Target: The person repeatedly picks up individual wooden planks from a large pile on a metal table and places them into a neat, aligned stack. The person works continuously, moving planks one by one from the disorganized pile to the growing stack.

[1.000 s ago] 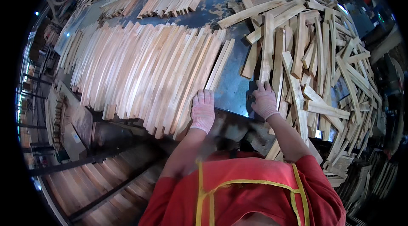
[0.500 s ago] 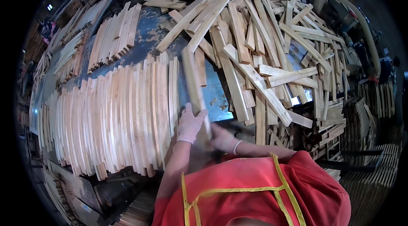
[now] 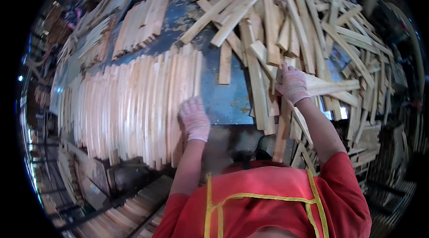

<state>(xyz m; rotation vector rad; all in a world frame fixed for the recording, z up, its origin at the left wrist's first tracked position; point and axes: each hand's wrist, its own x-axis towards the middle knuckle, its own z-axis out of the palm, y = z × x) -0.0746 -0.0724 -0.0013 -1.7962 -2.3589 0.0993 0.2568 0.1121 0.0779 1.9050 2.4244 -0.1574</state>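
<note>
My left hand (image 3: 195, 119), unclenched, on pale-wood slats (image 3: 134, 104); right hand (image 3: 293, 82), closure unclear, at heaped tan-wood planks (image 3: 271, 27): tugging risks slides.

The left hand (image 3: 195, 119) is showing blurred, and its palm side is facing away, hiding part of the strips (image 3: 134, 108). The right hand (image 3: 293, 83) is covering part of a board (image 3: 330, 86); its grip is staying unclear. Boards in the pile (image 3: 271, 27) are hiding one another and much of the table (image 3: 221, 104). The apron (image 3: 263, 184) is running off the lower edge.
</note>
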